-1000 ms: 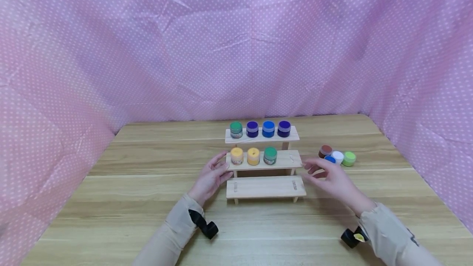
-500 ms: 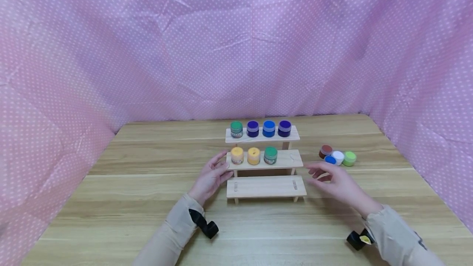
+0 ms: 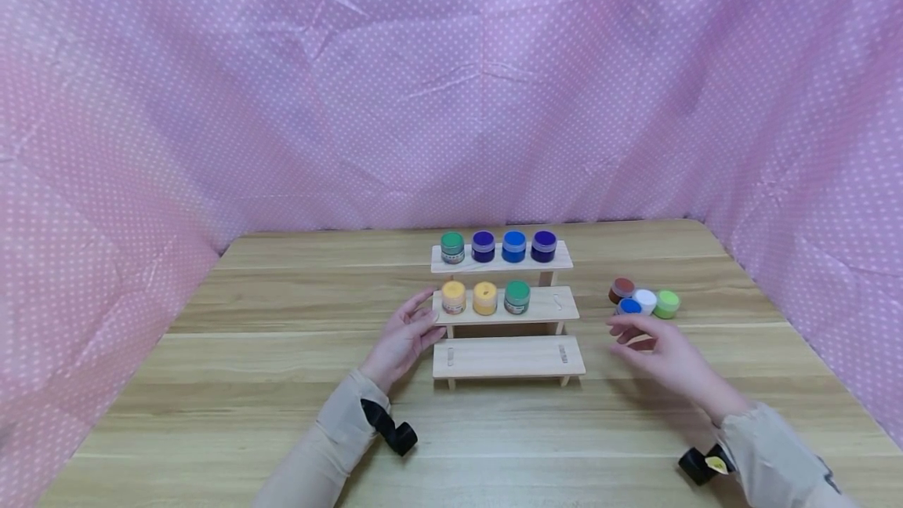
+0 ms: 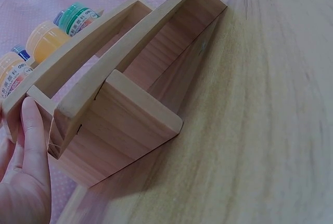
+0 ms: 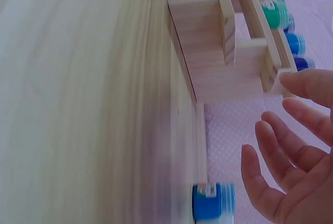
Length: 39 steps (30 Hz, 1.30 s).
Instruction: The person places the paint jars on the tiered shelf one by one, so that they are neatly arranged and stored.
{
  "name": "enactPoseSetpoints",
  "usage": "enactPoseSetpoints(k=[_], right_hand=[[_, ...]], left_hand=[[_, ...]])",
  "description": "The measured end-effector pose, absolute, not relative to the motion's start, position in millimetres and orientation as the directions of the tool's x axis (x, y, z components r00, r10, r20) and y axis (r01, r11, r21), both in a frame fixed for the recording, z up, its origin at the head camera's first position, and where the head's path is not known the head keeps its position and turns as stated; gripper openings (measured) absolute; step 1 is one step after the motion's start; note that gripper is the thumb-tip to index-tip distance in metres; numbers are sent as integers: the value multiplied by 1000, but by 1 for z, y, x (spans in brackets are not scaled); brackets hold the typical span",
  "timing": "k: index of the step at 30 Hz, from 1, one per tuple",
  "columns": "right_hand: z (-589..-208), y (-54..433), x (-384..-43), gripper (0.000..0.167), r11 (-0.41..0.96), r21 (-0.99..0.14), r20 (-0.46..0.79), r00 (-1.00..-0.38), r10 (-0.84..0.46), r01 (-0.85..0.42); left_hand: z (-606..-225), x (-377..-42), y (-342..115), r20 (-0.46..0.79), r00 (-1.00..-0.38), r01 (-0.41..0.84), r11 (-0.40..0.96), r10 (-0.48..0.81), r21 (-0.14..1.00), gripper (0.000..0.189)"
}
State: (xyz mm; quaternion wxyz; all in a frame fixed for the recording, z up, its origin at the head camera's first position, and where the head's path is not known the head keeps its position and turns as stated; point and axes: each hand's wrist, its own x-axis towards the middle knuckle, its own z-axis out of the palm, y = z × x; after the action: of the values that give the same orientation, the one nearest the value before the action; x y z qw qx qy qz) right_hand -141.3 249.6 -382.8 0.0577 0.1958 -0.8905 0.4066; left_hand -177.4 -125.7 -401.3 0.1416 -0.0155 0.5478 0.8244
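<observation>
A three-tier wooden display stand (image 3: pixel 508 357) stands mid-table. Its top tier carries a green paint jar (image 3: pixel 452 248), two purple jars and a blue paint jar (image 3: pixel 513 247). On the middle tier sit two yellow paint jars (image 3: pixel 484 299) and a green one (image 3: pixel 517 298). My left hand (image 3: pixel 402 339) holds the left end of the middle tier, its thumb (image 4: pixel 34 125) at the side panel below the board. Right of the stand, my right hand (image 3: pixel 656 347) hovers with loosely bent fingers and nothing in them, just in front of a blue paint jar (image 3: pixel 628 306) on the table.
Beside that blue jar are a brown paint jar (image 3: pixel 621 290), a white one (image 3: pixel 645 302) and a light green one (image 3: pixel 666 304). A pink dotted cloth (image 3: pixel 480 100) hangs behind the wooden table (image 3: pixel 296 312).
My right hand has moved right, away from the stand's middle tier and towards the loose jars. The left hand stays at the stand's left end.
</observation>
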Motion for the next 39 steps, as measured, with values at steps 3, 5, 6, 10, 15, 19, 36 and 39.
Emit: enactPoseSetpoints(k=[3, 5, 6, 10, 15, 19, 36, 39], right_hand=[[-384, 257, -140, 31, 595, -701, 286, -919, -270, -393], [-385, 262, -140, 31, 604, -695, 297, -921, -251, -389], [-385, 265, -140, 31, 612, -691, 299, -923, -242, -384], [-386, 276, -140, 30, 640, -681, 302, -933, -198, -356], [-384, 287, -141, 29, 645, -681, 329, -932, -154, -347], [-385, 296, -143, 31, 652, -677, 344, -930, -131, -342], [-389, 323, -157, 47, 693, -676, 288, -955, -64, -251], [-388, 326, -160, 51, 721, -659, 249, -966, -62, -216]], left_hand=[[-402, -177, -126, -181, -959, -250, -358, 217, 900, 58], [-402, -177, -126, -184, -959, -253, -354, 218, 900, 58], [-403, -177, -126, -184, -959, -253, -353, 218, 901, 58], [-402, -175, -125, -186, -959, -253, -349, 214, 902, 58], [-402, -175, -125, -186, -960, -251, -350, 207, 903, 58], [-402, -175, -125, -193, -960, -256, -353, 204, 900, 57], [-403, -176, -127, -185, -957, -258, -366, 221, 894, 59], [-403, -177, -127, -181, -957, -255, -359, 225, 898, 59]])
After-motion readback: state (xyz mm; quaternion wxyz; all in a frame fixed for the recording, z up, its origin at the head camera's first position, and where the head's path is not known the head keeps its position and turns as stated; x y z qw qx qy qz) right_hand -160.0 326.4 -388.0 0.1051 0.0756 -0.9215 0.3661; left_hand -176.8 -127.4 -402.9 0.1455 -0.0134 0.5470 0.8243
